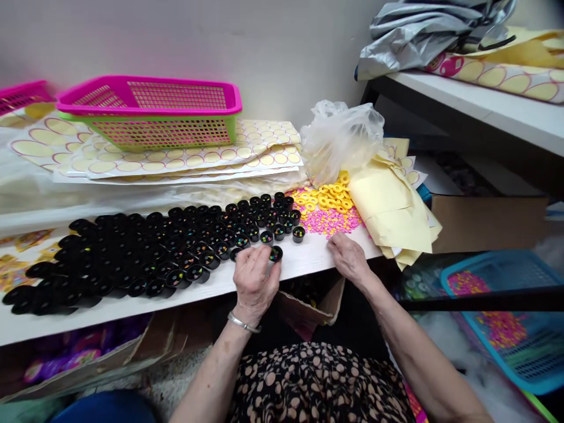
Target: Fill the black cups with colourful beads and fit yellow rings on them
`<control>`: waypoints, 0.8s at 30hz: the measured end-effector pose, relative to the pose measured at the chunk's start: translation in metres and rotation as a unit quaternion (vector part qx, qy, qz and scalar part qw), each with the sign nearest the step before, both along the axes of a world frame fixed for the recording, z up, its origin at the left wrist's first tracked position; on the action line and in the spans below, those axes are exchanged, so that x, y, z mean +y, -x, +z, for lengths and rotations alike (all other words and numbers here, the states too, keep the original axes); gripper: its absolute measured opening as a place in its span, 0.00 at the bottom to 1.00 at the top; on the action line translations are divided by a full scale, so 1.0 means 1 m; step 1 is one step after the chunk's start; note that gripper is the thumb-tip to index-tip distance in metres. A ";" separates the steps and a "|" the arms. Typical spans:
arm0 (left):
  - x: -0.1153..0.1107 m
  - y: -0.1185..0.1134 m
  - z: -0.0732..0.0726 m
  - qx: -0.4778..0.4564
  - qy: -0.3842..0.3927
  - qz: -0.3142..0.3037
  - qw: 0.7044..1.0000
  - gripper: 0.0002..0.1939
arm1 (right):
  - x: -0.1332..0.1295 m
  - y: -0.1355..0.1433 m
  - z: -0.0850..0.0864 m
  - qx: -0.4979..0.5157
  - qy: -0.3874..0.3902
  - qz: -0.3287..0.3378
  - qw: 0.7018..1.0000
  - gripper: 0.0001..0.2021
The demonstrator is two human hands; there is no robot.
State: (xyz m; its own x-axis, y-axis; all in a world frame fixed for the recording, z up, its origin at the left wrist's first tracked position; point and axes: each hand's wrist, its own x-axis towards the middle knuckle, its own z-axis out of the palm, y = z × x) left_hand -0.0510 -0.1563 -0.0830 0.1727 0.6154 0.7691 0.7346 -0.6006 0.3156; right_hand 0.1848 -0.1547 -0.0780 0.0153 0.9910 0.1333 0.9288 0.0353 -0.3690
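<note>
Many small black cups [176,279] with coloured bits inside stand in packed rows on the white tabletop. At the right end of these rows, my left hand [255,273] is closed on a black cup [276,254], held at its fingertips. To the right, my right hand [349,257] rests by the table's front edge, fingers drawn together, just below a spread of small pink pieces [330,222]. Whatever its fingertips pinch, if anything, is too small to make out. Yellow rings [335,195] lie heaped behind the pink pieces.
Pink and green baskets [163,132] sit on sticker sheets [273,154] at the back. A clear plastic bag [343,138] and yellow paper [390,205] lie right of centre. An open carton [326,305] is below the table edge; a blue basket [541,370] stands lower right.
</note>
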 end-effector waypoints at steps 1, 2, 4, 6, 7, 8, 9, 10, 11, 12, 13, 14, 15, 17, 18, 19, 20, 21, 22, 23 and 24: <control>-0.002 -0.007 -0.001 -0.015 0.026 -0.023 0.999 0.13 | -0.001 0.000 0.002 0.013 0.014 0.012 1.000 0.09; -0.003 -0.014 -0.002 -0.031 0.057 -0.045 0.997 0.12 | -0.002 0.001 0.003 0.019 0.024 0.018 0.999 0.09; -0.003 -0.029 -0.006 -0.066 0.117 -0.083 0.987 0.11 | -0.002 0.001 0.004 0.020 0.033 0.015 0.999 0.09; -0.001 -0.041 -0.011 -0.090 0.155 -0.111 0.978 0.12 | 0.000 0.001 0.005 0.017 0.040 0.006 0.999 0.09; 0.002 -0.045 -0.013 -0.097 0.167 -0.120 0.974 0.13 | 0.001 0.001 0.005 0.013 0.042 0.005 0.999 0.09; 0.004 -0.048 -0.014 -0.102 0.175 -0.128 0.971 0.13 | 0.002 0.001 0.005 0.008 0.042 0.006 0.999 0.09; 0.007 -0.050 -0.015 -0.106 0.183 -0.135 0.968 0.13 | 0.003 0.000 0.004 0.003 0.039 0.007 0.999 0.09; 0.009 -0.052 -0.016 -0.111 0.190 -0.141 0.965 0.12 | 0.004 -0.001 0.004 0.004 0.033 0.009 0.999 0.09; 0.011 -0.053 -0.017 -0.119 0.197 -0.144 0.962 0.12 | 0.004 -0.003 0.003 0.012 0.024 0.012 1.000 0.09; 0.013 -0.053 -0.017 -0.130 0.204 -0.145 0.959 0.13 | 0.004 -0.004 0.002 0.028 0.014 0.017 0.999 0.10; 0.014 -0.053 -0.018 -0.144 0.213 -0.144 0.956 0.14 | 0.003 -0.005 0.001 0.047 0.004 0.023 0.999 0.10; 0.015 -0.053 -0.020 -0.156 0.223 -0.143 0.952 0.15 | 0.002 -0.007 0.000 0.063 -0.005 0.030 0.998 0.09; 0.015 -0.052 -0.021 -0.167 0.233 -0.141 0.948 0.16 | 0.001 -0.007 -0.002 0.074 -0.012 0.036 0.997 0.09; 0.016 -0.052 -0.023 -0.172 0.249 -0.141 0.943 0.17 | -0.002 -0.006 -0.005 0.072 -0.020 0.041 0.996 0.09; 0.016 -0.052 -0.024 -0.167 0.255 -0.142 0.942 0.17 | -0.004 -0.004 -0.005 0.070 -0.025 0.039 0.997 0.09; 0.016 -0.052 -0.025 -0.161 0.258 -0.143 0.942 0.17 | -0.005 -0.002 -0.005 0.075 -0.034 0.036 0.996 0.09; 0.016 -0.053 -0.025 -0.156 0.261 -0.145 0.942 0.17 | -0.007 0.002 -0.004 0.091 -0.049 0.035 0.994 0.09; 0.015 -0.053 -0.026 -0.156 0.262 -0.145 0.941 0.16 | -0.008 0.006 -0.002 0.118 -0.068 0.038 0.990 0.08; 0.015 -0.054 -0.026 -0.157 0.263 -0.145 0.941 0.16 | -0.008 0.010 0.000 0.150 -0.088 0.045 0.984 0.08; 0.015 -0.054 -0.027 -0.160 0.264 -0.145 0.940 0.15 | -0.009 0.015 0.004 0.179 -0.104 0.059 0.977 0.07; 0.015 -0.055 -0.027 -0.161 0.264 -0.145 0.940 0.15 | -0.009 0.019 0.007 0.199 -0.116 0.076 0.970 0.07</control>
